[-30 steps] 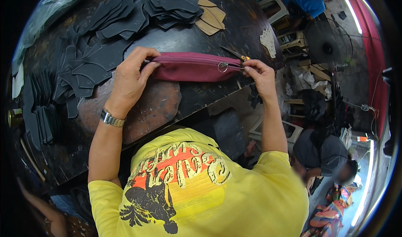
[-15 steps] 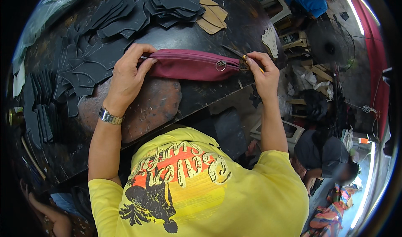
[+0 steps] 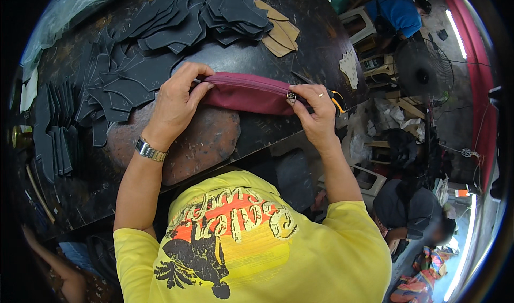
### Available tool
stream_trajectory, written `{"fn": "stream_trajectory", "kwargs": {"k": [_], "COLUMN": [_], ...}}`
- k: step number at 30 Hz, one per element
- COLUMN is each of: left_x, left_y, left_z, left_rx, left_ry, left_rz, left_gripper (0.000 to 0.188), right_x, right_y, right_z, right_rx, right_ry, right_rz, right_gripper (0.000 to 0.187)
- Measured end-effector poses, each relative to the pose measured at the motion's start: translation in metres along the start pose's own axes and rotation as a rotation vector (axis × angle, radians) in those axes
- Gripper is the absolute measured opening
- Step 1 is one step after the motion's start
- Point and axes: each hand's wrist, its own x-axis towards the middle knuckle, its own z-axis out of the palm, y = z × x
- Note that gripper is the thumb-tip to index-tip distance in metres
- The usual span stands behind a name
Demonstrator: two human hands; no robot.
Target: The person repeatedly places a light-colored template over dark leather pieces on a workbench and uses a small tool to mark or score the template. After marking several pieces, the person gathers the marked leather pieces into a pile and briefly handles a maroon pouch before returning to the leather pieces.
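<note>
A long maroon zippered pouch [image 3: 249,95] is stretched between my hands above the table. My left hand [image 3: 179,96], with a metal watch on its wrist, pinches the pouch's left end. At the other end, the fingers of my right hand [image 3: 315,107] close on the pouch beside a small metal ring [image 3: 291,96]. The zipper runs along the pouch's upper edge. Just beyond my right hand are scissors with yellow and black handles [image 3: 338,102]; my fingers partly cover them.
Stacks of dark cut pieces [image 3: 134,78] spread across the dark table, with tan pieces [image 3: 279,30] behind. A reddish-brown slab [image 3: 201,139] lies below the pouch. A pale cut piece [image 3: 348,68] is near the right edge. A fan [image 3: 423,70] and other people are to the right.
My right hand has moved from the scissors inward onto the pouch's right end, by the metal ring. My left hand keeps its hold.
</note>
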Motion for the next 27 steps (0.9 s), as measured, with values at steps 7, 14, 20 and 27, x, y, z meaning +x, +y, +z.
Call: {"fn": "stream_trajectory", "kwargs": {"k": [7, 14, 20, 27], "left_x": [0.0, 0.0, 0.0, -0.002], "left_y": [0.0, 0.001, -0.004, 0.013], "left_z": [-0.001, -0.002, -0.004, -0.012], "left_rx": [0.01, 0.022, 0.066, 0.036], "left_ry": [-0.001, 0.004, -0.006, 0.063], "left_rz": [-0.01, -0.018, -0.026, 0.058], "left_gripper": [0.017, 0.017, 0.017, 0.023], "right_x": [0.0, -0.007, 0.002, 0.029], "right_y": [0.003, 0.026, 0.021, -0.003], "right_z": [0.011, -0.004, -0.029, 0.014], "right_rx": [-0.083, -0.355, -0.06, -0.036], "right_ry": [0.192, 0.148, -0.023, -0.145], "right_rz": [-0.031, 0.049, 0.24, -0.026], "right_gripper": [0.009, 0.005, 0.029, 0.022]}}
